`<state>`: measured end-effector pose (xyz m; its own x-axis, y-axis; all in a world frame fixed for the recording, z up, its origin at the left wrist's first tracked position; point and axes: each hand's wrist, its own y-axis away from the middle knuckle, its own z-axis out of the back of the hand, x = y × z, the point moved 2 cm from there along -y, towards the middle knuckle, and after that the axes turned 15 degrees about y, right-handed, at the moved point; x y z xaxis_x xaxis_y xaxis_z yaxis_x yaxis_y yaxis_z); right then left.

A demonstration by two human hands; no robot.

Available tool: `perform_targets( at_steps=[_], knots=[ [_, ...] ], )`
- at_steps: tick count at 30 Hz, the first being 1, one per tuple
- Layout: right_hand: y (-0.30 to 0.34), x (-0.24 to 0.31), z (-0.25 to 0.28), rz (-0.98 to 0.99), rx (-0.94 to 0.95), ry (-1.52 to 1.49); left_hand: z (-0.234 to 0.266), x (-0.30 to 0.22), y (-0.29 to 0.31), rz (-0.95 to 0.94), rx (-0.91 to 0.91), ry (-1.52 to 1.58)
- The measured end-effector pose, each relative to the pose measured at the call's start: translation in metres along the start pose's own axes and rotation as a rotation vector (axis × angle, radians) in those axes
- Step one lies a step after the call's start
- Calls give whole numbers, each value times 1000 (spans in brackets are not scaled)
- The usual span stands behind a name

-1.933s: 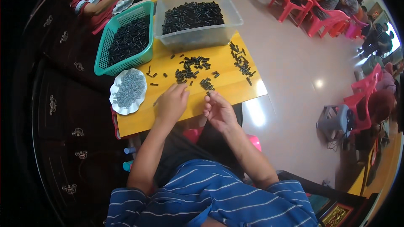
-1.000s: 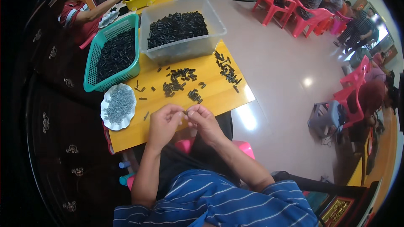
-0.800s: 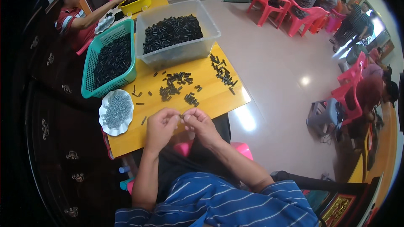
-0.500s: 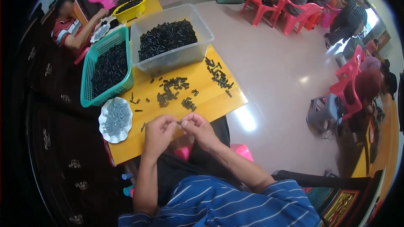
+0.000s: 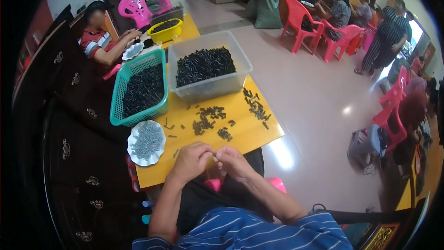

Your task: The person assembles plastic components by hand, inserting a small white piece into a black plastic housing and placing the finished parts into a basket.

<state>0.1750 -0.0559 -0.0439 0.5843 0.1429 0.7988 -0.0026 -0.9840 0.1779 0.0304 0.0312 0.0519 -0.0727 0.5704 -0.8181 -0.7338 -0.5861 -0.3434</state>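
Note:
My left hand (image 5: 190, 161) and my right hand (image 5: 234, 163) meet at the near edge of the yellow table (image 5: 152, 174). Their fingertips pinch a small dark piece (image 5: 214, 154) between them; most of it is covered by the fingers. Just beyond the hands lie a loose pile of short black cylindrical pieces (image 5: 209, 118) and a smaller cluster (image 5: 225, 134). Another scatter of them (image 5: 255, 107) lies along the table's right side. Left of my hands stands a white scalloped dish (image 5: 160, 153) filled with small silvery screw-like parts (image 5: 148, 141).
A green basket (image 5: 116, 111) and a clear plastic bin (image 5: 208, 93), both holding black pieces, stand farther back. Beyond them is a yellow tub (image 5: 166, 36). Someone in a red shirt (image 5: 99, 44) works at the far left. Pink chairs (image 5: 303, 23) and other people occupy the right side.
The view has tilted up, so the table and its contents sit lower and farther right. Both hands stay together at the small piece, which has turned slightly between the fingertips.

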Motion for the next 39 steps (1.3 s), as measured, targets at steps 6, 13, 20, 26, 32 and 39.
perform_targets(
  at_steps=[6, 13, 20, 26, 32, 39],
  knots=[
    [-9, -15, 5, 80, -67, 135, 2, 10, 2, 20, -21, 19],
    [-4, -12, 9, 119, -148, 284, -9, 16, -2, 112, -56, 130],
    [-11, -18, 7, 163, -40, 291, -6, 14, 2, 193, -86, 165],
    [-11, -18, 1, 237, -116, 412, -6, 19, 7, 321, -159, 176],
    [10, 5, -9, 148, -196, 625, -6, 37, 5, 302, -23, 200],
    [2, -10, -6, 94, -94, 472, 6, 20, 10, 262, 19, 124]
  ],
)
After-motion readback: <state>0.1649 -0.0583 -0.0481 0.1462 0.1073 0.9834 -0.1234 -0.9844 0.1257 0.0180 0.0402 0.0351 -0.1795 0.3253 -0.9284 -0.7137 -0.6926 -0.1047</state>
